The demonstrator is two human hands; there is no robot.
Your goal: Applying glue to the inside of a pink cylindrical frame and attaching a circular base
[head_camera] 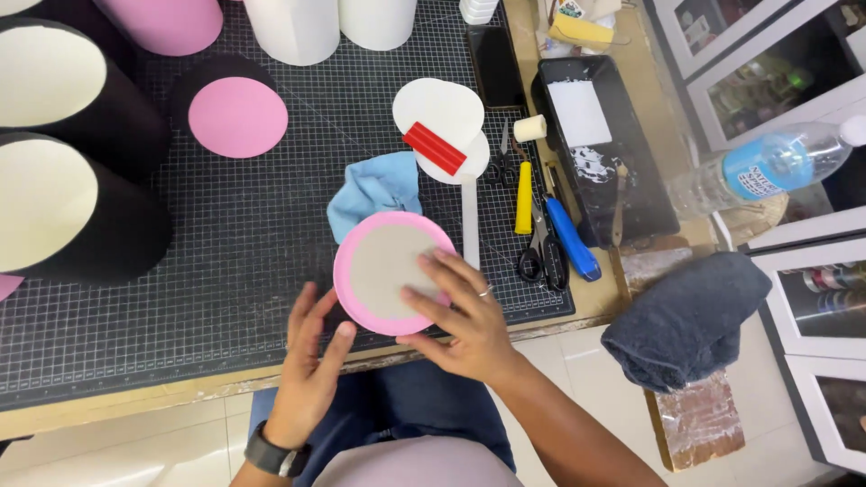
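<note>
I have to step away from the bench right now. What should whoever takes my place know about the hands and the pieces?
Right hand: flat on the pink-rimmed grey disc, fingers pressing its right side.
Left hand: open, at the disc's lower left edge, holding nothing.
The disc lies on the cutting mat near its front edge, over a corner of the blue cloth.
Done: pink border is folded around the grey face.
Left: cannot tell whether the border is fully stuck down.

The scene is lit brightly and evenly from above. Soft shadows are cast beneath the black cylinders (63,198). Glare is seen on the plastic bottle (767,167). Wide-angle bending is noted at the edges.
</note>
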